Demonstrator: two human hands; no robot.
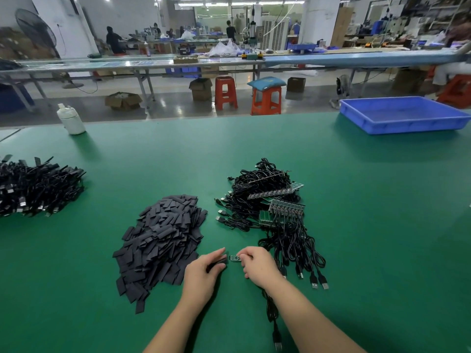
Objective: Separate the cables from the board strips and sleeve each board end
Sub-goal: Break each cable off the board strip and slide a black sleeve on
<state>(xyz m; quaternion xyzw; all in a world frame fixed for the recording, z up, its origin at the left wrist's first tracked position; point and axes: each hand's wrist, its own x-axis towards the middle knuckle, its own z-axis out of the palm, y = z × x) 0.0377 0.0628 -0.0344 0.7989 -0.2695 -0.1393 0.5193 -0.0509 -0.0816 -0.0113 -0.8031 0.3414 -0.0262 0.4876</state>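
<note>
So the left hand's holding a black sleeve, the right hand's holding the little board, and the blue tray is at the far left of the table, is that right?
Not quite: the head view shows the blue tray at the far right. The left hand does hold a black sleeve, and the right hand the little board.

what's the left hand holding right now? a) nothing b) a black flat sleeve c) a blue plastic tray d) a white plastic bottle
b: the left hand pinches a black flat sleeve just left of the small green circuit board that the right hand holds.
</note>
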